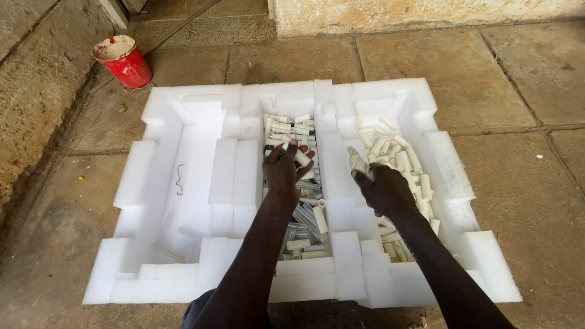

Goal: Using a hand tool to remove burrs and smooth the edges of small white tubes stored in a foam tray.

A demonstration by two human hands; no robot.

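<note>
A large white foam packing tray (152, 176) lies on the stone floor. Its middle channel holds several short white and clear tube pieces (291, 128). Its right compartment holds several cream-coloured tube pieces (399, 155). My left hand (283, 170) hovers over the middle channel, fingers closed on one short white tube piece (302, 157). Over the ridge between the two compartments, my right hand (384, 190) grips a pale, speckled tube piece (358, 161) that sticks up from the fist.
A red paint-stained bucket (124, 60) stands on the floor at the back left. A small bent wire (180, 180) lies in the tray's left compartment, with a few thin white sticks (177, 244) near its front. A rough wall base (426, 12) runs along the far side.
</note>
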